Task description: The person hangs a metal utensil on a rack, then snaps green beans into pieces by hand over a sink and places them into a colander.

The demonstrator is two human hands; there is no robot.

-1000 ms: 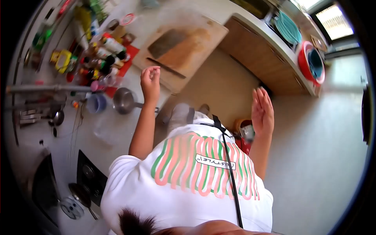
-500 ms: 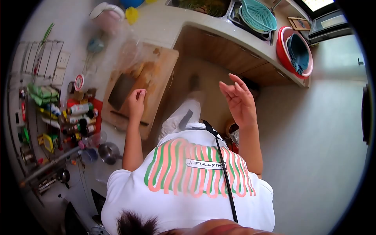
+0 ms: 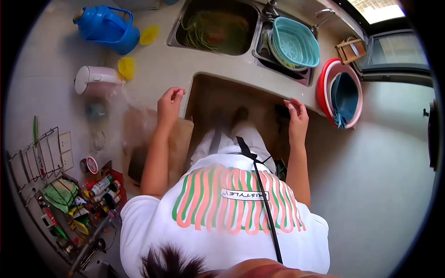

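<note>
So our wooden cutting board is on the counter, long axis roughly along our left forearm, which blocks part of it, pointing sink-side. Clear plastic bag crowding it, pale pink kettle beyond. Left hand's curled, can't tell if fingertips meet; right hand's loosely open.

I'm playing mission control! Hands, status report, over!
Left hand, right hand: both look empty. Counter ahead, green stalks in sink. Teal basket over smaller basin.
</note>
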